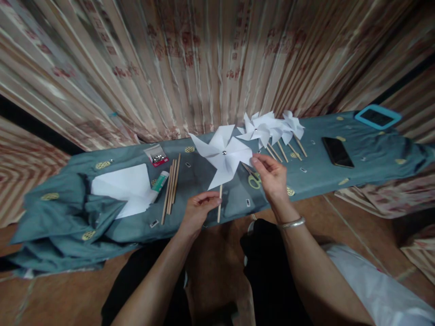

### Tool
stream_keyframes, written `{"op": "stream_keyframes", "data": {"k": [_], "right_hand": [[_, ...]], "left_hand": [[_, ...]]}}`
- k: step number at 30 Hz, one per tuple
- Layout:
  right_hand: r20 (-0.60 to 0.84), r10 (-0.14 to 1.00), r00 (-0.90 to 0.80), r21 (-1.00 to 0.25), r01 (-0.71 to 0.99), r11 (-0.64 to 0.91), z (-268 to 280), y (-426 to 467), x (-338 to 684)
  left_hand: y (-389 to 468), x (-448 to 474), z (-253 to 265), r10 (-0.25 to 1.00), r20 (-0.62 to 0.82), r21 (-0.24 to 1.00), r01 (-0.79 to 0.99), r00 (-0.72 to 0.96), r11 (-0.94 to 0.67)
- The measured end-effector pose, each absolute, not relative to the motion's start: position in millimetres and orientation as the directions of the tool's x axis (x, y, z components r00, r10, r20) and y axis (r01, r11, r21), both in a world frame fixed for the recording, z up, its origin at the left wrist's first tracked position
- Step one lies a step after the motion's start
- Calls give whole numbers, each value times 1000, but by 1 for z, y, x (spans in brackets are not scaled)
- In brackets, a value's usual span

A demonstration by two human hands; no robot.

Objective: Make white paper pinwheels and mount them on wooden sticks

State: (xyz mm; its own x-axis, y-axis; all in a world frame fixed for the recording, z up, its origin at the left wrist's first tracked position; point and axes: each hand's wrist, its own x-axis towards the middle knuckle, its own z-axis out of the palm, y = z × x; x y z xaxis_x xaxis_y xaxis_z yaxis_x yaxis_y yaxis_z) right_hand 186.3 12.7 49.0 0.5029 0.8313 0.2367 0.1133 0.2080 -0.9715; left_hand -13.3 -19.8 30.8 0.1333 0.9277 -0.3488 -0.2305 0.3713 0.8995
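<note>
A white paper pinwheel [228, 159] with a silver pin at its centre is held upright over the cloth-covered table. My left hand [201, 207] is closed around the pinwheel's wooden stick [219, 209], below the blades. The thumb and forefinger of my right hand [270, 174] pinch the tip of the right-hand blade. Just behind that hand lie scissors [254, 181] with pale green handles, partly covered by the pinwheel. Several finished-looking white pinwheels [263, 129] lie in an overlapping group beyond my right hand, sticks pointing toward me.
Left of the pinwheel are several loose wooden sticks [171, 190], a green glue stick [160, 183], a small red-and-clear box of pins [158, 156] and white paper sheets [124, 185]. A black phone [337, 152] and a blue-framed tablet [378, 116] lie at the right. Curtains [204, 59] hang behind the table.
</note>
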Motion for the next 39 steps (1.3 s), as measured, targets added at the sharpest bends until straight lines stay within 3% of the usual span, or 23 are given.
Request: {"op": "stream_keyframes", "data": {"k": [11,21,39], "right_hand": [[113,859,499,-990,-19,141,51,11,179],[94,908,408,-996,29,90,54,5,170],[-51,934,354,-987,-160,7,60,-4,161]], "left_hand": [[-18,-13,30,937,-333,911,-218,109,349],[-15,-12,28,940,-337,909,-241,61,341],[-11,10,34,952,-302,906,-297,49,302]]}}
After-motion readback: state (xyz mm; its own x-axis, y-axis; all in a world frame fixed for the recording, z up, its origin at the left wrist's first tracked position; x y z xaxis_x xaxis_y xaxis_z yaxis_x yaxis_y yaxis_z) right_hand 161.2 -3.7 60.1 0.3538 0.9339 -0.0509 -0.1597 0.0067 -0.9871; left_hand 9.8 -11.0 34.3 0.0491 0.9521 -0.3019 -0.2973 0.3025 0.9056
